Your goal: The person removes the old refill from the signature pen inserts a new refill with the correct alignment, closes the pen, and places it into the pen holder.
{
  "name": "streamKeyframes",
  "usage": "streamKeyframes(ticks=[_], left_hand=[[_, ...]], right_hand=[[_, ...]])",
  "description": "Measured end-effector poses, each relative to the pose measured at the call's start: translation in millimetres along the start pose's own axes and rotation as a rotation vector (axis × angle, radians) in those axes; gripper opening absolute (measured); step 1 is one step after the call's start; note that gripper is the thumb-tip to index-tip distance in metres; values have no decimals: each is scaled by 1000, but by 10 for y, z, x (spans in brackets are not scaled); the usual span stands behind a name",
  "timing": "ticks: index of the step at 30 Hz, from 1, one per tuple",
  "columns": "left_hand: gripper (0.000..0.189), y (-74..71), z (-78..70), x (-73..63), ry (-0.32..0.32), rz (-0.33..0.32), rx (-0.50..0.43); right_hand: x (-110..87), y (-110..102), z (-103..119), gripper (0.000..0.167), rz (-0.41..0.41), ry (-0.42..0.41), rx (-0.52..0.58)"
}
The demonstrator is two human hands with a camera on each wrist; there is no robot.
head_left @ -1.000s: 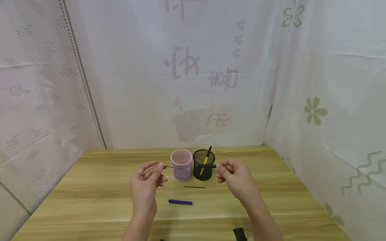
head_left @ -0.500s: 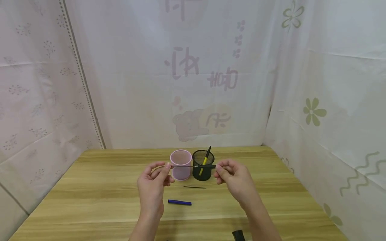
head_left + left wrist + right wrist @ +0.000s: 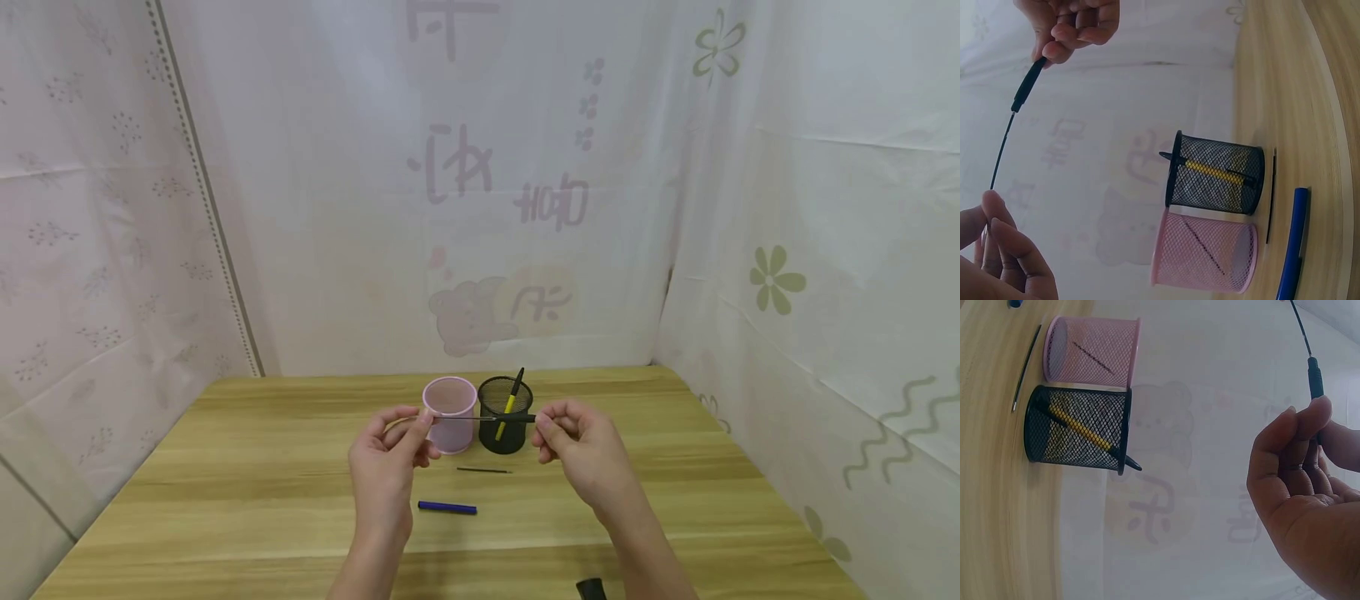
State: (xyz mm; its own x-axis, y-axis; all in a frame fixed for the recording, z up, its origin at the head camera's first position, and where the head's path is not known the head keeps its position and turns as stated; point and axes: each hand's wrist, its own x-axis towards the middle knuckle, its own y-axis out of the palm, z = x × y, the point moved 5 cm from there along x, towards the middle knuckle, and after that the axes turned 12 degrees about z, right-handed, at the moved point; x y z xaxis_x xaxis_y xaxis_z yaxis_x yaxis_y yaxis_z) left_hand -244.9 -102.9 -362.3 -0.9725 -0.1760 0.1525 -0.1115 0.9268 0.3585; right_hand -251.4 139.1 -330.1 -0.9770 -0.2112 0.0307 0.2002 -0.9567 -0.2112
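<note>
Thumb and fingertips of my left hand (image 3: 384, 458) pinch a thin dark pen refill (image 3: 1002, 153), held level above the table. My right hand (image 3: 588, 450) pinches a short black pen barrel (image 3: 1315, 378) by its far end. Refill and barrel lie in one line, and the refill's tip is at the barrel's open end in both wrist views. Behind them stand a pink mesh pen cup (image 3: 452, 437) and a black mesh pen cup (image 3: 491, 437). A yellow and black pen (image 3: 511, 403) leans in the black cup. Inside the pink one, a thin dark stick (image 3: 1205, 245) shows through the mesh.
Another thin refill (image 3: 483, 470) lies on the wooden table (image 3: 247, 500) before the cups. Nearer lies a blue pen barrel (image 3: 447, 507). A black object (image 3: 591, 589) is cut off at the bottom edge. Patterned white curtains (image 3: 337, 208) enclose the table.
My left hand has moved right with the refill, bringing its tip from short of the black barrel to the barrel's end. The right hand has stayed nearly still.
</note>
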Motion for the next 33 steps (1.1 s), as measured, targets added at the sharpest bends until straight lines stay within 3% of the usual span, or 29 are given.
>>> streamKeyframes(ticks=[33], left_hand=[[24,276,131,-35,22,94,40]], right_hand=[[46,121,-25,9,-26,-1,-22]])
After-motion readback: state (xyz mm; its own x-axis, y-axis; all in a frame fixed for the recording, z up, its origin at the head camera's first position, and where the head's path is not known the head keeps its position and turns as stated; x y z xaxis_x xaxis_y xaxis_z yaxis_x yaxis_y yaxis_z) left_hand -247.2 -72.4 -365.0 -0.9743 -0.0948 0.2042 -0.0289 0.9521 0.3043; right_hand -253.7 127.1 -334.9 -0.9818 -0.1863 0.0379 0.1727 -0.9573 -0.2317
